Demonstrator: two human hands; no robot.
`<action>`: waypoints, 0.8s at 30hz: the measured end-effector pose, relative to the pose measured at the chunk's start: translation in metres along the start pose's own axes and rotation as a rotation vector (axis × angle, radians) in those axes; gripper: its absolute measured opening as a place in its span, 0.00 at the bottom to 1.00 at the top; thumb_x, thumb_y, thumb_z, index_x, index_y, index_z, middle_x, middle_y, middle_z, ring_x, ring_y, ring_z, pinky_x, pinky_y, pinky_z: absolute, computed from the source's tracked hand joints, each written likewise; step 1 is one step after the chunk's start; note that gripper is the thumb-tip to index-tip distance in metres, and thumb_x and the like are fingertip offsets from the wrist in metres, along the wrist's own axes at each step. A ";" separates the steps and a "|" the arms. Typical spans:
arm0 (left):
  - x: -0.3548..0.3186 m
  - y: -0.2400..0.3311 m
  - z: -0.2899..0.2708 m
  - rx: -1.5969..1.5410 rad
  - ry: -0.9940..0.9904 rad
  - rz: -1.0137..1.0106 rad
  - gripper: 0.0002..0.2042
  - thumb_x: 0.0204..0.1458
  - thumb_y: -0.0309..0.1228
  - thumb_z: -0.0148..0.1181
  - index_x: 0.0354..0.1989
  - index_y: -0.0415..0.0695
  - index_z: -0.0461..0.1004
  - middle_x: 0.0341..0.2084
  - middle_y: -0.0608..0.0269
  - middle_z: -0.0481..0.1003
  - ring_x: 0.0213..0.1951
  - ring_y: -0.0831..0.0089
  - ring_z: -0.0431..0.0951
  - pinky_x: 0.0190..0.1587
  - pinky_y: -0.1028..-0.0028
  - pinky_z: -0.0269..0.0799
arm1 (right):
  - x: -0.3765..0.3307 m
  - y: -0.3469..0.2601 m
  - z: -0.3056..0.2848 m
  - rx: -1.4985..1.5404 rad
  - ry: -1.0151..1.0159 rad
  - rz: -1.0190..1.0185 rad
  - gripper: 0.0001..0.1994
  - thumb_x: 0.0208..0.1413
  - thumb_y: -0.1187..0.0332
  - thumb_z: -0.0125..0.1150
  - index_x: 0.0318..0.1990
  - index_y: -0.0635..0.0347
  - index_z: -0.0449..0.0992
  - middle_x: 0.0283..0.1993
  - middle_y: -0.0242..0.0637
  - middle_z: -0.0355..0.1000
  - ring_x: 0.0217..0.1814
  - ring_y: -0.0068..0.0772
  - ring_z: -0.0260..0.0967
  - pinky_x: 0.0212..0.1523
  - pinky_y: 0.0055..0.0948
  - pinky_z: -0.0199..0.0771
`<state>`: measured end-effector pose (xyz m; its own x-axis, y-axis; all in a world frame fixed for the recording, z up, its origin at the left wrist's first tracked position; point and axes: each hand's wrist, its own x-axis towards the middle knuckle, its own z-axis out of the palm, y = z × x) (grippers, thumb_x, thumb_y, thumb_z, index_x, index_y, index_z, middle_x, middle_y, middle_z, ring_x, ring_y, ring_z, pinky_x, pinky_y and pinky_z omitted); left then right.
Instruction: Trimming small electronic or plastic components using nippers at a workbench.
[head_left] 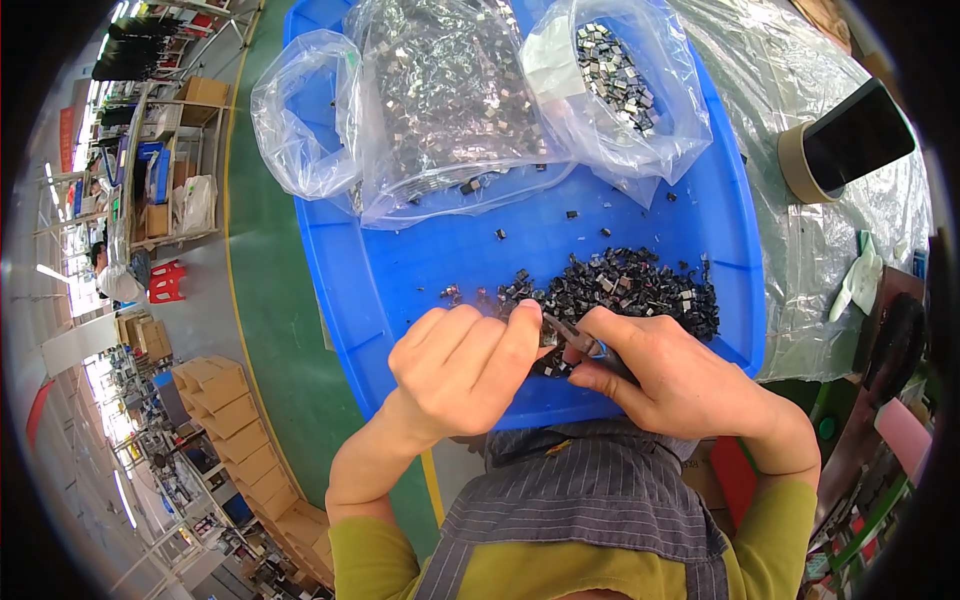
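Observation:
My right hand [665, 370] is wrapped round a small pair of pliers [598, 350], with its jaws pointing left. Thumb and fingers closed, my left hand [460, 365] meets the jaws at its fingertips; whatever it pinches is too small and hidden to name. Both hands are over the near side of a blue plastic tray [400, 265]. Just beyond them lies a heap of small black parts [635, 290], some with metal faces. A few loose pieces are scattered across the tray floor.
Toward the tray's far side lie a large clear bag [450, 90] of small parts, an open bag [615, 100] with more inside, and a crumpled clear bag [310, 120]. To the right, a phone [860, 135] leans in a tape roll [800, 165] on plastic sheeting.

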<state>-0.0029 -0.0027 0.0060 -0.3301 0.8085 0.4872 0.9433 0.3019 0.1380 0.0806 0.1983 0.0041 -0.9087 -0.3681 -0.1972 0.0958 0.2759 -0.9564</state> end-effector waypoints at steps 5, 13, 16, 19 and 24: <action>0.000 0.005 0.007 -0.487 -0.002 -0.325 0.14 0.51 0.31 0.61 0.44 0.37 0.75 0.17 0.62 0.70 0.17 0.71 0.69 0.19 0.77 0.58 | 0.000 0.000 0.002 0.045 0.019 0.046 0.11 0.56 0.70 0.58 0.38 0.67 0.63 0.30 0.55 0.69 0.36 0.61 0.69 0.33 0.49 0.66; 0.001 0.001 -0.010 -1.673 -0.268 -0.722 0.18 0.64 0.28 0.43 0.61 0.39 0.60 0.23 0.62 0.76 0.19 0.85 0.69 0.20 0.83 0.61 | 0.004 -0.006 0.002 0.092 0.007 -0.007 0.11 0.56 0.71 0.57 0.42 0.66 0.65 0.34 0.55 0.71 0.38 0.61 0.70 0.35 0.47 0.68; 0.003 0.007 -0.011 -1.452 -0.184 -0.647 0.15 0.63 0.26 0.46 0.56 0.37 0.64 0.21 0.60 0.74 0.17 0.83 0.68 0.18 0.84 0.62 | 0.006 -0.006 0.004 0.153 -0.016 -0.030 0.12 0.56 0.71 0.57 0.45 0.66 0.65 0.34 0.56 0.71 0.38 0.61 0.69 0.35 0.48 0.68; 0.002 0.007 -0.010 -1.288 -0.147 -0.556 0.12 0.62 0.26 0.48 0.51 0.35 0.66 0.20 0.58 0.74 0.16 0.82 0.68 0.18 0.83 0.64 | 0.005 -0.006 -0.001 0.152 -0.086 0.051 0.13 0.56 0.71 0.57 0.46 0.65 0.66 0.36 0.55 0.71 0.39 0.59 0.70 0.35 0.46 0.68; -0.002 0.013 -0.014 -1.398 -0.065 -0.775 0.12 0.63 0.24 0.46 0.52 0.37 0.66 0.25 0.59 0.75 0.20 0.84 0.70 0.21 0.84 0.64 | 0.007 -0.001 0.005 -0.092 0.192 -0.042 0.13 0.52 0.73 0.61 0.45 0.62 0.69 0.35 0.47 0.69 0.38 0.51 0.68 0.37 0.42 0.65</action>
<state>0.0104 -0.0076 0.0190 -0.6891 0.7173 -0.1035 -0.1670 -0.0183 0.9858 0.0766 0.1907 0.0028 -0.9725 -0.2078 -0.1048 0.0268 0.3475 -0.9373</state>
